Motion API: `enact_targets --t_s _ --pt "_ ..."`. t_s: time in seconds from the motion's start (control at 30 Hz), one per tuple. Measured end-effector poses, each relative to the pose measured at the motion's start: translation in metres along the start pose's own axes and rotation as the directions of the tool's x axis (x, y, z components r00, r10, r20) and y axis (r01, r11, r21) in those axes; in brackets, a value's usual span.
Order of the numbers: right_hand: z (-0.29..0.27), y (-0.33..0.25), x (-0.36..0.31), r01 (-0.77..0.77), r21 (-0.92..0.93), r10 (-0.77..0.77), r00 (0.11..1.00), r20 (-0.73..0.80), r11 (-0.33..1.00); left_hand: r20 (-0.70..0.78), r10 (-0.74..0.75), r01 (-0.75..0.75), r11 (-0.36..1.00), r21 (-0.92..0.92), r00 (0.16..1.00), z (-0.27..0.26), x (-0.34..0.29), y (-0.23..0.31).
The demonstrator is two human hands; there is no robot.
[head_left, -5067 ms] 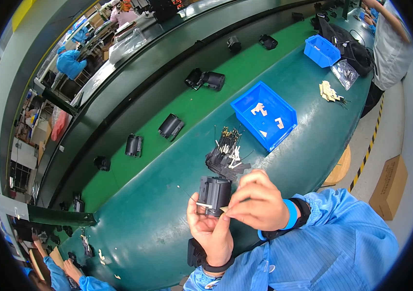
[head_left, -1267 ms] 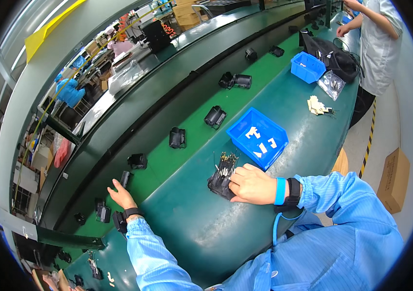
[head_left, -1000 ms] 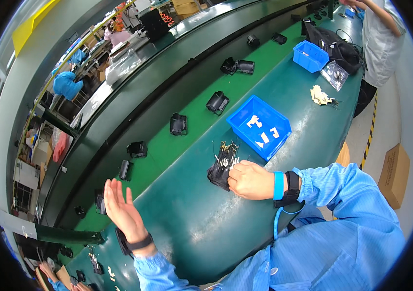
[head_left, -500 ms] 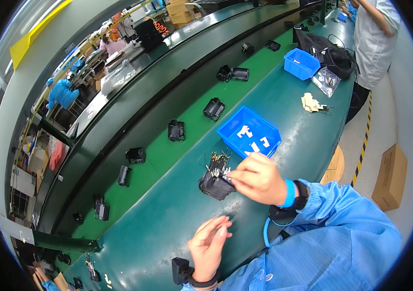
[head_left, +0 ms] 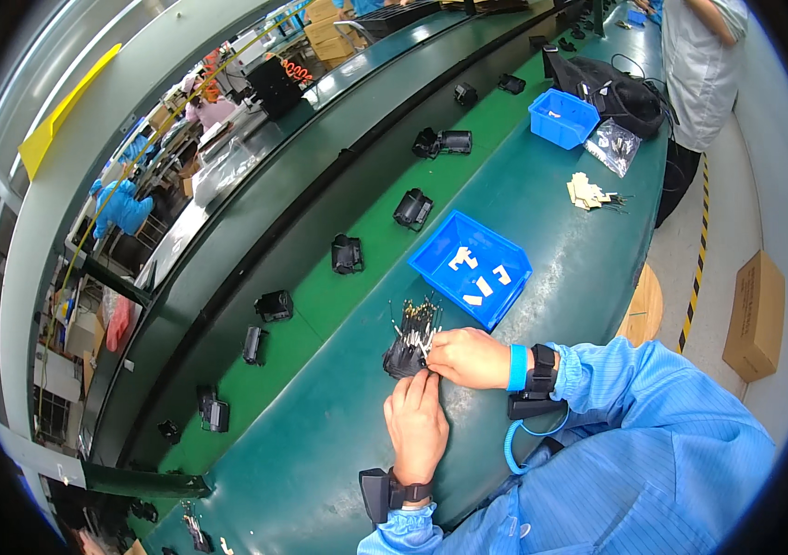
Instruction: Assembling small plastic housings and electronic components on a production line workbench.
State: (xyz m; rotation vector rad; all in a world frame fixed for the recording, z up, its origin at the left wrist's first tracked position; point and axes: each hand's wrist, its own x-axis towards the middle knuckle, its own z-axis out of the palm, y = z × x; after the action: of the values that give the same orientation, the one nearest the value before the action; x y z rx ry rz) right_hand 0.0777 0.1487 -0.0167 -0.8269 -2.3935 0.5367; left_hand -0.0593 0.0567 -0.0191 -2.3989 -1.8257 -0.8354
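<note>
A bundle of short black wires point(head_left: 403, 359) with pale and metallic tips lies on the green table. At its right side is my right hand point(head_left: 470, 358), its fingers pinched together at the wire ends. My left hand point(head_left: 418, 427) reaches in from the near side, its bent fingertips against the bundle's near edge and close to the right fingertips. Both hands are closed; the fingers hide what lies between them. Just beyond the bundle stands a blue plastic bin point(head_left: 496, 313) with several small cream pieces point(head_left: 473, 301) inside.
Black plastic housings point(head_left: 412, 209) sit in a row along the green conveyor belt point(head_left: 306, 319). Farther right are cream pieces with wires point(head_left: 588, 192), a clear bag point(head_left: 613, 146), another blue bin point(head_left: 562, 120) and a black bag point(head_left: 621, 92). A person point(head_left: 704, 74) stands behind them.
My left hand has moved up from the bare table to the bundle, its fingers closing in. My right hand has shifted slightly left and down. The housings sit a little farther right in view.
</note>
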Motion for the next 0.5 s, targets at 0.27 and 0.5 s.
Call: enact_targets --t_s 0.27,0.5 --pt "-0.039 -0.029 0.005 0.099 0.157 -0.023 0.903 -0.43 0.983 0.051 0.048 -0.055 0.988 0.145 0.998 -0.004 0.001 0.0" --pt "-0.057 -0.05 -0.009 -0.029 0.918 0.312 0.944 -0.105 0.396 -0.218 -0.058 0.045 0.997 -0.064 0.974 -0.013 -0.007 0.007"
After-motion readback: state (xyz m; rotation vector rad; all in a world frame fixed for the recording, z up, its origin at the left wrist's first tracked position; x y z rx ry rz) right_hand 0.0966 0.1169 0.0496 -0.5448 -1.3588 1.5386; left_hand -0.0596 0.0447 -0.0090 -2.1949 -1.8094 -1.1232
